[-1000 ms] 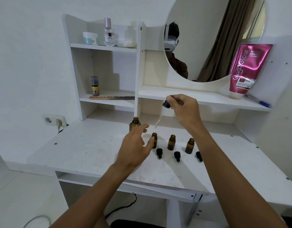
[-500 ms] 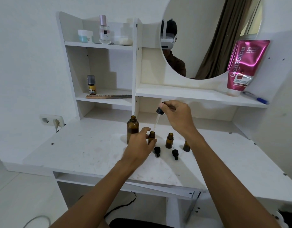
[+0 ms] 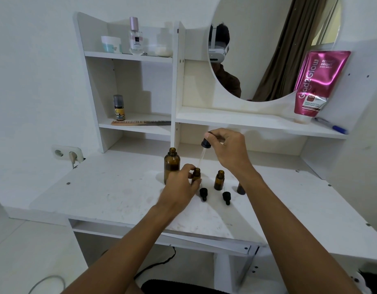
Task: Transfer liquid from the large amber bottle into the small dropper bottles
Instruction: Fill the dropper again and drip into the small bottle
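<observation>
1. The right hand (image 3: 225, 149) pinches the black bulb of a glass dropper (image 3: 204, 148) between thumb and fingers, with the clear pipette slanting down and to the left from the grip, its tip just above the mouth of a small dropper bottle (image 3: 196, 176).
2. The left hand (image 3: 181, 185), below and left of that grip, closes its thumb and fingers around this small bottle, presumably to steady it so the narrow mouth stays put under the tip.
3. The large amber bottle (image 3: 171, 165) stands uncapped just left of the left hand, touching or nearly touching its knuckles, close enough, I judge, for short refill trips.
4. Count of small amber bottles: three. One is held, a second (image 3: 219, 180) stands open just right of it, and a third (image 3: 241, 189) is mostly hidden under the right forearm.
5. Two black dropper caps (image 3: 203, 193) lie on the white desk (image 3: 111, 194), nearer me than the bottles; any third is out of sight.
6. Large bottles: one. Droppers in hand: one.
</observation>
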